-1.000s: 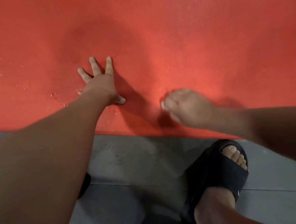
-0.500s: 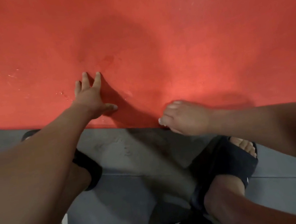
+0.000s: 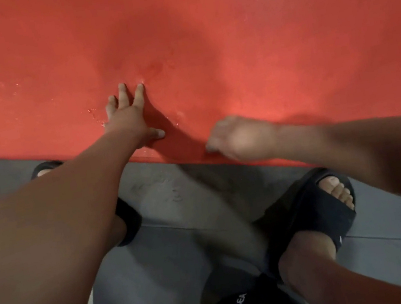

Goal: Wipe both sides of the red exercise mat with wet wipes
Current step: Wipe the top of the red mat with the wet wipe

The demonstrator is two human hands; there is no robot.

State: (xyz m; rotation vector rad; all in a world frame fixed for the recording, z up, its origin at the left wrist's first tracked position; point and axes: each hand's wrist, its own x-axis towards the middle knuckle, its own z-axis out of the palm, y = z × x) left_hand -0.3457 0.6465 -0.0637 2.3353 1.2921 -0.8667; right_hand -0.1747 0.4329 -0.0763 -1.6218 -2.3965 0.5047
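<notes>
Two black open-toed slide sandals [image 3: 316, 209] are seen nearest, planted on the smooth grey floor [image 3: 174, 192] just short of the mat. Beyond them the broad, flat red exercise mat [image 3: 257, 51] is spread on that floor. Its near edge runs across the view, and everything farther off is filled by its red face.

At that near edge the right hand [image 3: 242, 138] is held with fingers curled under. It is blurred, and whether a wet wipe is gripped inside cannot be told. A little farther in, the left hand [image 3: 128, 118] is laid open, fingers spread, and pressed flat on the mat as a brace. Small wet droplets [image 3: 94, 113] are caught beside it.

Wiping of the upward face, along the near border, is judged to be the step in hand. For the next move, a stroke away from the edge is called for, with the mat pinned so that it is not dragged.
</notes>
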